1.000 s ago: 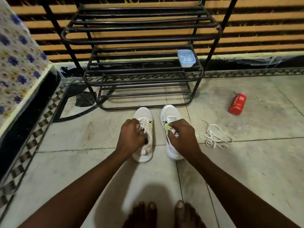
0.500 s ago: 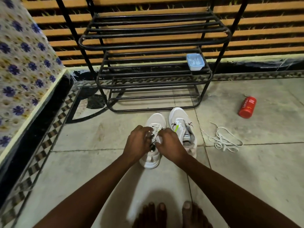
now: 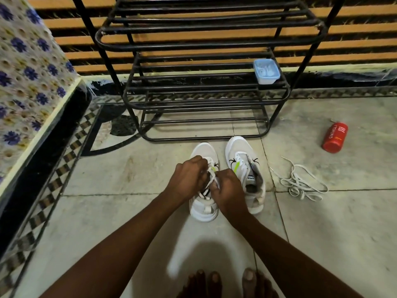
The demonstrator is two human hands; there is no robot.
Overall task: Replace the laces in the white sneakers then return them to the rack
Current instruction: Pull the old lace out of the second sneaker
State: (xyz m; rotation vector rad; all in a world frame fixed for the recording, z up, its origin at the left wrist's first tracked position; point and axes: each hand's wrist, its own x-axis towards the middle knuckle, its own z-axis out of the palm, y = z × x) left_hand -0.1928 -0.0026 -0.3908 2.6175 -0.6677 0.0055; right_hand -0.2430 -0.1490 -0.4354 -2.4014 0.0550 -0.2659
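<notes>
- Underneath everything, a floor (image 3: pixel 107 211) of large pale stone tiles is seen, edged on the person's left by a border (image 3: pixel 64 151) of small dark and light checks.
- At the back, a wall (image 3: pixel 354 11) of orange and dark horizontal slats is shown.
- A black metal rack (image 3: pixel 206 41) with tiers of tube bars is stood on the floor against that wall. No shoe is carried on the tiers that can be seen.
- On the far left, a raised surface is covered by a cloth (image 3: pixel 28 67) printed with blue flowers.
- The left hand (image 3: pixel 187 179) is held with its fingers curled tightly. A white lace (image 3: pixel 211 179) is pinched by it over the upper eyelets of the left sneaker (image 3: pixel 204 214).
- The right hand (image 3: pixel 228 191) is likewise closed into a curl. The same lace is gripped by it just beside the left hand, knuckles nearly touching.
- The left sneaker is set flat on the floor in front of the rack, toe towards it, its middle hidden by both hands.
- The right sneaker (image 3: pixel 238 147) is placed just beside it, parallel, untouched, with its tongue loose and its opening exposed.
- To the right, a heap of loose laces (image 3: pixel 300 186) is left tangled on the tiles, near the right sneaker.
- Farther right, a red bottle (image 3: pixel 334 137) is laid on its side.
- A small pale blue container (image 3: pixel 266 72) is kept at the right end of a rack tier.
- Bare toes (image 3: pixel 214 280) are seen at the bottom edge.
</notes>
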